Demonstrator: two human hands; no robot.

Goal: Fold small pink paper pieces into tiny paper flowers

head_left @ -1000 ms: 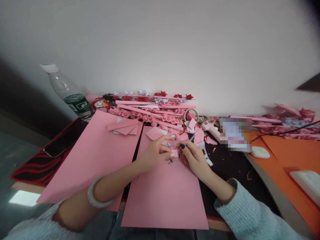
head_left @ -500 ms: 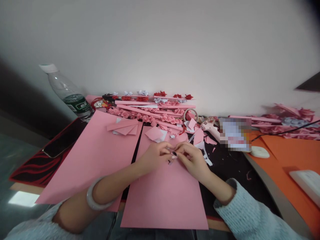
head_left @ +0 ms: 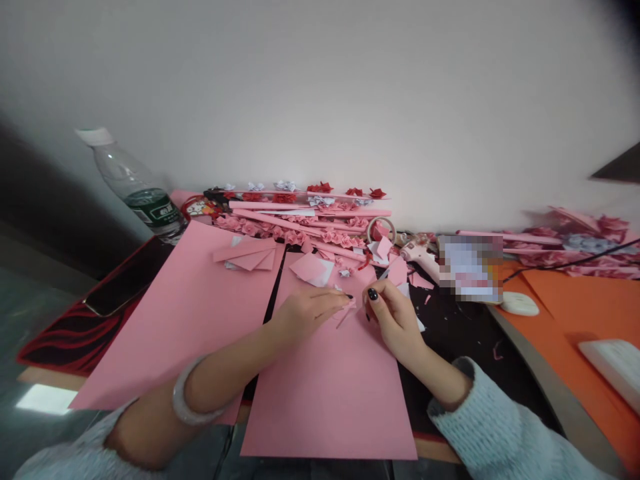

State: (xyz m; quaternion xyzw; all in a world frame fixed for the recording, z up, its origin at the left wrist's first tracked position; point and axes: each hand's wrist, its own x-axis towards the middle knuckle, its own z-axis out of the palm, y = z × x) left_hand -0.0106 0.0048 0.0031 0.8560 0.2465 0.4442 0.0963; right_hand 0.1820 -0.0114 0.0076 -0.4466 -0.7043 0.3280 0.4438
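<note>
In the head view, a plain grey wall (head_left: 320, 87) stands behind a worktop (head_left: 440, 451) with a pale wooden edge. A dark mat (head_left: 470, 360) lies on the worktop, with tiny paper bits on it. Two big pink sheets, one on the left (head_left: 190, 320) and one in the middle (head_left: 330, 400), lie flat and poke out over the front edge. On the right there is orange paper (head_left: 585, 307). A grey floor (head_left: 30, 327) shows at the lower left.

Along the wall lie rolled pink paper sticks (head_left: 280, 227) and many pink, red and white paper flowers (head_left: 320, 188). A tape ring (head_left: 370, 230) stands just beside them.

A clear bottle (head_left: 120, 167) leans at the far left. Its green label (head_left: 159, 208) has big white signs, too blurry to read for sure. A card-like thing (head_left: 470, 267) on the right is covered by blurry squares, so its print cannot be read.

The small pink paper (head_left: 352, 303) is at the left hand's fingertips, above the middle sheet. The left hand (head_left: 305, 312) has a nearly closed grip on it, fingers straight and together. The right hand (head_left: 395, 317) is near it but apart, fingers curled in; I cannot tell if its grip has anything.
</note>
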